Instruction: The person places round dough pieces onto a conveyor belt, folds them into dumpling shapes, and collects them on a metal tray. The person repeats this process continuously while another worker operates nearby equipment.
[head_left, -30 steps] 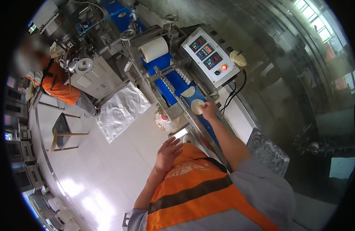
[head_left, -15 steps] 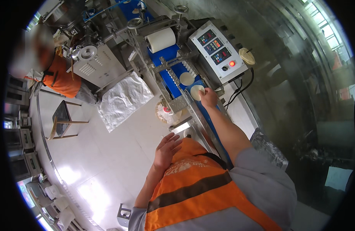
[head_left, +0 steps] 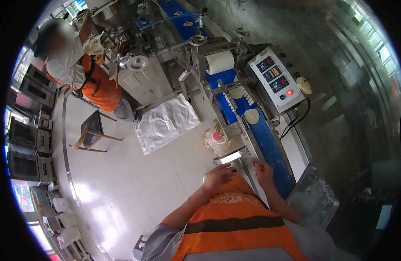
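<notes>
Two thin, round, pale dough-like discs [head_left: 251, 116] lie on blue conveyor belting [head_left: 274, 154], the farther one between two rows of small white knobs [head_left: 249, 98], the nearer just past them. I record the left hand [head_left: 218, 177] loosely open before the orange fabric apron [head_left: 228, 212]. The right hand [head_left: 265, 175] is curled near the belting's steel side rail [head_left: 251, 141]; I cannot tell whether it grips anything.
</notes>
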`<state>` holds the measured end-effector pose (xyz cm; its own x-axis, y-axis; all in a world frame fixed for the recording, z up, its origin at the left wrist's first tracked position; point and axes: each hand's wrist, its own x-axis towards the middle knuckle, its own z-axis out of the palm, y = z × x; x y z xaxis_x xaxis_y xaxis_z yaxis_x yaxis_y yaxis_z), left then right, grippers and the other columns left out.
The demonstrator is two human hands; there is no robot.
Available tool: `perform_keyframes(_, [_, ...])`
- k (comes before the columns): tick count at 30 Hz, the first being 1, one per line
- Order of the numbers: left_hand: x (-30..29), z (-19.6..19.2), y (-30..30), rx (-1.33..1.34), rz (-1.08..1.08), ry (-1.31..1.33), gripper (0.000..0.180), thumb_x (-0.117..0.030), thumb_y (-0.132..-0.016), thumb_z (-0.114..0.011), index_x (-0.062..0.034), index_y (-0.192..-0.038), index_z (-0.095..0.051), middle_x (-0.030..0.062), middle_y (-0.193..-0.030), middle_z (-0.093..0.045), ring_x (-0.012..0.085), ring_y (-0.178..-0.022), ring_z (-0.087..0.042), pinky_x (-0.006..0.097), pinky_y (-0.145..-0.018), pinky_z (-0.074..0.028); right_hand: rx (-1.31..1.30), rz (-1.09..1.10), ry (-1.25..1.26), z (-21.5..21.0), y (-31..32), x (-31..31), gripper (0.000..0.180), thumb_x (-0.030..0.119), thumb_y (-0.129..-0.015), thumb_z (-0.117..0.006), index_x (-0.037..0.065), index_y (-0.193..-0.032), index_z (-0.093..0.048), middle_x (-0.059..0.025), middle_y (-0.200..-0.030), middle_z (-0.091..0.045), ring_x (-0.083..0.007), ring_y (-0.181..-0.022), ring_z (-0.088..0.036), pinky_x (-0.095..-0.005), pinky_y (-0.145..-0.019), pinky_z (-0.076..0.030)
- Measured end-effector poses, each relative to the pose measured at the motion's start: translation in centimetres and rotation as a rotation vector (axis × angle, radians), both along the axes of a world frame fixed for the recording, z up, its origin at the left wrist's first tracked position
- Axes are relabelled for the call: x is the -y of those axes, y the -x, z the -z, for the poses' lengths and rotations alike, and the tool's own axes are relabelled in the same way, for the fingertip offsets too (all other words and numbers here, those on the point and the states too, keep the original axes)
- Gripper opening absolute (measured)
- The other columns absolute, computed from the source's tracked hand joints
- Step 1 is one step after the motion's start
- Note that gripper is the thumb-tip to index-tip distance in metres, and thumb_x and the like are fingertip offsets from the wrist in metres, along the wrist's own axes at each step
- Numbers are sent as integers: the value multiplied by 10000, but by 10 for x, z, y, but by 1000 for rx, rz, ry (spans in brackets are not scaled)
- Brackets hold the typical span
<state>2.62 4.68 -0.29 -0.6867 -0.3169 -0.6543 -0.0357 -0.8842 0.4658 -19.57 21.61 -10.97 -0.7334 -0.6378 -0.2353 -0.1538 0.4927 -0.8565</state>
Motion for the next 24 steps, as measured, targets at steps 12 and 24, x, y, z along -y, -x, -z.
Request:
perform_keyframes(12, [-52, 32, -17, 144, 261, -35, 292, -248, -980, -639, -57, -1201, -630, 39, -1049, -651, 139, -987, -619, 295, -866, -511, 171, 367, -53, -49, -105, -130, 276, 218, -975, -632, -34, -871, -673, -40, -661, -595, -108, -565, -538, -284, -537, -442])
perform_keyframes(24, [-111, 47, -31, 110, 193, -141, 357, -363, -984, -629, -45, -1143, -654, 63, -1087, -675, 207, -989, -649, 362, -884, -519, 1452, 582, 350, 17, -141, -254, 502, 554, -975, -560, 75, -1083, -665, -82, -937, -674, -211, -847, -617, -372, -771, -484])
